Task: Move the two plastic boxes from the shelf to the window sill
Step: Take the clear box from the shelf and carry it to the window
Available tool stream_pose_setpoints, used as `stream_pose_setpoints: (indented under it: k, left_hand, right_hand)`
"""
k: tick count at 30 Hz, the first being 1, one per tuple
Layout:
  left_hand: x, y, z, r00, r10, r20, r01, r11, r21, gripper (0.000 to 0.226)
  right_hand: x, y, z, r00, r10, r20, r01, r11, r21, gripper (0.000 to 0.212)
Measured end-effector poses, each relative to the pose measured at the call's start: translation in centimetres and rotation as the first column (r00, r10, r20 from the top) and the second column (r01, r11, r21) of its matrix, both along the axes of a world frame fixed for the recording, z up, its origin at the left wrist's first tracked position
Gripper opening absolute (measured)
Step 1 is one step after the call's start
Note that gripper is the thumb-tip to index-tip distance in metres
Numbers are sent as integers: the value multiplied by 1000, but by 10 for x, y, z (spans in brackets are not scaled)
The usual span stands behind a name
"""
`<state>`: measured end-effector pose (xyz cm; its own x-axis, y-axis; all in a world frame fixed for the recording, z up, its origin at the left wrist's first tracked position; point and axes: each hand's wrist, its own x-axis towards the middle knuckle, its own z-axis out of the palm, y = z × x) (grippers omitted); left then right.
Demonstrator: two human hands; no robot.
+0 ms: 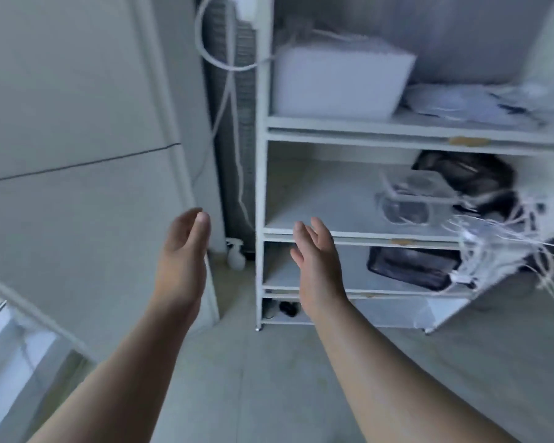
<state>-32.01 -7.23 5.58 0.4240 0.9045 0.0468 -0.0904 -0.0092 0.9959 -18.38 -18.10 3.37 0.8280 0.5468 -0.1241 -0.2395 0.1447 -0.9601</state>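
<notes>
Both hands empty, fingers spread loose; the clear plastic boxes (410,199) sit stacked on the middle shelf (317,199), up and right of the right hand (314,251), left hand (186,238) further off

— Any writing you can make out from here?
— None; the shelf (359,121) has small tan patches on its front edges, but they're blurred; no label, brand or number is legible anywhere.

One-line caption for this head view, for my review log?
Both empty hands, left hand and right hand, reach open toward a white shelf unit holding clear plastic boxes on its middle shelf.
</notes>
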Motion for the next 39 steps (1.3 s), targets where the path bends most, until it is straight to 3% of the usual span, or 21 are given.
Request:
stream_pose_setpoints:
  k: [5, 12, 15, 20, 27, 30, 33, 37, 39]
  left_hand:
    - [111, -69, 10, 978, -202, -56, 203, 979, 20, 61]
    - [287, -147, -13, 943, -330, -27, 322, 933, -163, 34]
    - [349, -158, -22, 947, -318, -48, 305, 936, -175, 29]
    - [440, -138, -51, 955, -212, -209, 177, 968, -177, 60]
    - [500, -96, -89, 941, -186, -283, 76, 930, -359, 66]
    - [513, -90, -98, 927, -239, -290, 118, 919, -377, 53]
    - [515, -86, -102, 919, -195, -344, 84, 946, -312, 42]
    - [501, -87, -102, 915, -76, -396, -26, 969, -247, 40]
    - [484, -89, -102, 908, -9, -419, -92, 971, -221, 40]
  right_hand:
    - [88, -84, 2, 989, -142, 30, 142, 990, -15, 64]
    - [224, -155, -19, 963, -268, 38, 270, 961, -66, 72]
    - [278, -162, -25, 960, -280, 12, 279, 953, -116, 78]
    - [379, -153, -40, 974, -227, 5, 222, 951, -215, 80]
    - [462, -121, -71, 980, -181, -82, 146, 935, -325, 98]
    - [469, -107, -85, 979, -193, -63, 162, 929, -332, 84]
    - [474, -95, -105, 977, -213, -3, 193, 891, -410, 92]
    - [453, -94, -103, 975, -220, -22, 200, 921, -335, 44]
    - [439, -93, -102, 977, -208, -47, 185, 936, -299, 31]
